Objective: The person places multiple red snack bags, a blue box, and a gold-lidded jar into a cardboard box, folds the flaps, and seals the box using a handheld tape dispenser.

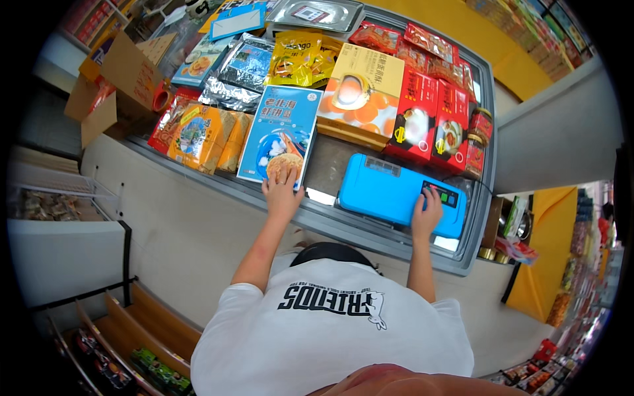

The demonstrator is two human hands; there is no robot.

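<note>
My left hand [283,191] rests on the lower edge of a flat blue box [285,119] printed with a shrimp and a cracker; its fingers lie spread on the front. On the right, my right hand [427,210] touches the control panel of a blue vacuum sealer [386,195] with its fingertips, near the green button. The sealer lies on the glass top of a display freezer. Orange snack packs [200,136] lie left of the blue box. Above the sealer are a yellow and orange carton [364,89] and two red boxes [412,116].
Silver pouches [245,64], yellow mango bags [297,54], a metal tray [317,14] and red packets [428,42] cover the far side. Jars [475,153] stand by the right rim. An open cardboard box [131,74] is at the left, a grey pillar [550,128] at the right.
</note>
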